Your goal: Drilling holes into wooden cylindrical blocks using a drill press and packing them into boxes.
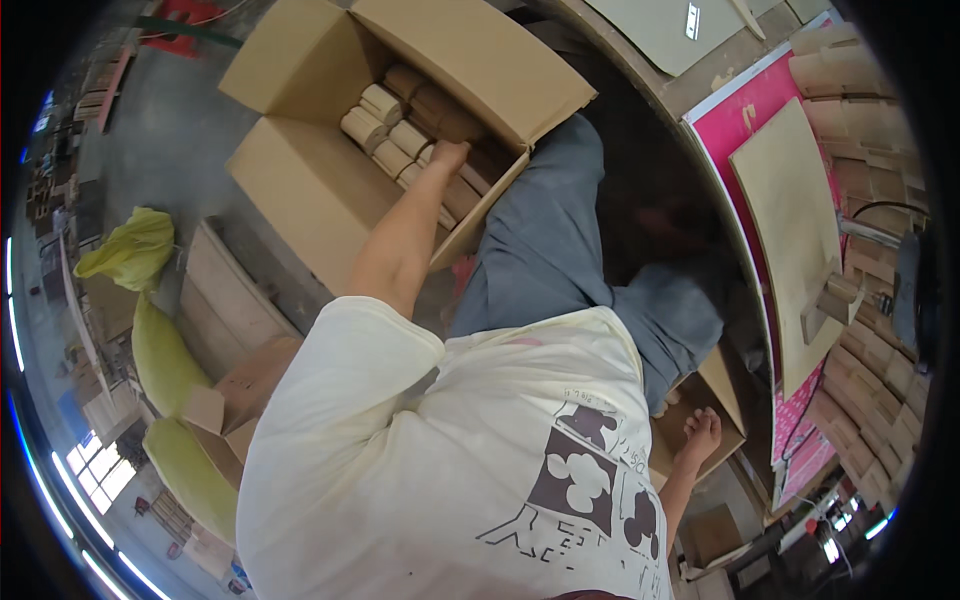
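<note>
My left hand (450, 157) reaches into a large open cardboard box (290, 190) in front of me. It is curled over rows of pale, rounded wooden pieces (390, 157) stacked there; its fingertips and anything in them are hidden. Darker brown pieces (440, 112) fill the box's far side. Down at the right, my right hand (703, 430) hovers above a smaller open cardboard box (722, 395), fingers loosely bent and slightly apart, with nothing visible in them. Some light pieces (664, 402) show in that box, partly covered by my leg.
At right stands a bench with a pink surface (745, 120), a thin board (785, 230), a clamp-like fixture (835, 300) and stacked wooden pieces (860, 400). Yellow-green sacks (165, 350), a wooden panel (225, 300) and another carton (215, 415) lie at left. A red stool (185, 25) stands far off.
</note>
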The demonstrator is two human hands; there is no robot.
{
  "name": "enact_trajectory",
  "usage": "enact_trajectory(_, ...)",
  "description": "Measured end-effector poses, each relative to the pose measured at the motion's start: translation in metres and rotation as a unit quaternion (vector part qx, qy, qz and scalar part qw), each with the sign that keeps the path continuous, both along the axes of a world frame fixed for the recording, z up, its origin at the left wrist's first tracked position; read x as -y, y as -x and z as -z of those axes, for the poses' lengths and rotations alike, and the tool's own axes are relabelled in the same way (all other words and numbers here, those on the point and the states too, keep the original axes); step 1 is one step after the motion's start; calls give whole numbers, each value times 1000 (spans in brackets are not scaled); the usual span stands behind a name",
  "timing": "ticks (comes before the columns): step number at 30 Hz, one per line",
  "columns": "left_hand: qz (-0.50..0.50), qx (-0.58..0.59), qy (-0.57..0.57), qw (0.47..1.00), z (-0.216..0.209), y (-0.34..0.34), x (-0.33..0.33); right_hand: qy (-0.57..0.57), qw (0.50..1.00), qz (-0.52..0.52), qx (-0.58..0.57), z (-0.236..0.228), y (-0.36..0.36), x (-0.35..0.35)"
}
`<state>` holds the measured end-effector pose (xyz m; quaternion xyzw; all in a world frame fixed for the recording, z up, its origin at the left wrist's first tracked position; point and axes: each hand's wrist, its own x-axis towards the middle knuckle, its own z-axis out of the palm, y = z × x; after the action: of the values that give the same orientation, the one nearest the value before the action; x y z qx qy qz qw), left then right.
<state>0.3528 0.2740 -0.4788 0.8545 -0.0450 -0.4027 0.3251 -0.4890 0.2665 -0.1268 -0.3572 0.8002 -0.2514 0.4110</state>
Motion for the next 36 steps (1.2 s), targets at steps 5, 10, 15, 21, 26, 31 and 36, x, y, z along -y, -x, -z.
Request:
enact_trajectory(5,-81,60,14,995,43,3,21,46,992,-113,-36,-57,-78,3)
enact_trajectory(10,-293,-156,202,921,15,-14,49,16,970,-244,1,-69,-167,13)
enact_trajectory(15,-267,-198,33,943,-5,-26,65,-54,969,-240,-35,-72,-212,29)
enact_trajectory(21,-221,-201,20,954,-50,-18,16,-47,957,-286,-32,-56,-245,45)
enact_trajectory(26,-217,-125,56,966,-116,-9,-12,-18,939,-344,-4,-24,-278,56)
enact_trajectory(31,-205,-88,166,961,-208,9,-20,9,921,-384,60,-10,-300,56)
enact_trajectory(36,-178,12,412,893,-312,53,-21,30,916,-399,34,-1,-292,41)
